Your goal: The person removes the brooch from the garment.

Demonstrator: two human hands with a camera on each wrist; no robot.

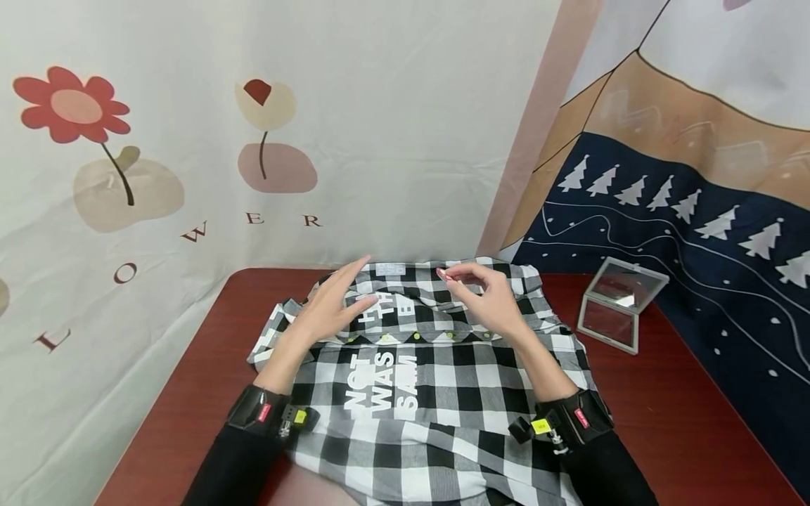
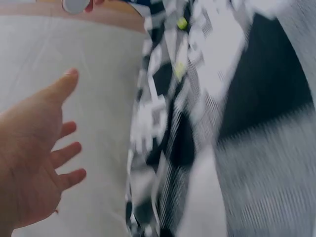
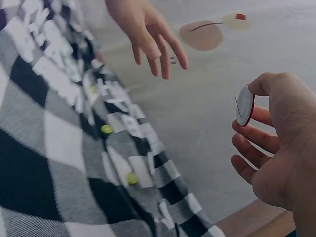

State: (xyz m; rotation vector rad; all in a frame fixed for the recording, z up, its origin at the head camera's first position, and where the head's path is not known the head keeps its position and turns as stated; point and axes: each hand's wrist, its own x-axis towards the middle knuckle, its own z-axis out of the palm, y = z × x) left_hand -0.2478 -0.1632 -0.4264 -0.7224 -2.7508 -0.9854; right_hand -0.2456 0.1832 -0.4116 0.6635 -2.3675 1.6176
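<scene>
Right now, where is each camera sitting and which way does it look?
Head: up on the person's head, looking down at the black-and-white checked cloth shirt; both hands and dark sleeves show.
Left wrist: beside the left hand, facing blurred shirt.
Right wrist: beside the right hand, facing shirt and flowered curtain.
Both wrist views share the shirt's yellow-green buttons.

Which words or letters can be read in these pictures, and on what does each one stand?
"NOT WAS SAM": white print on the checked shirt, read sideways.
"L O W E R": brown letters on the flower wall cloth.
Second print near the left hand: partly covered, unreadable.
Collar label: too small.
Red wrist strap tags: too small.
</scene>
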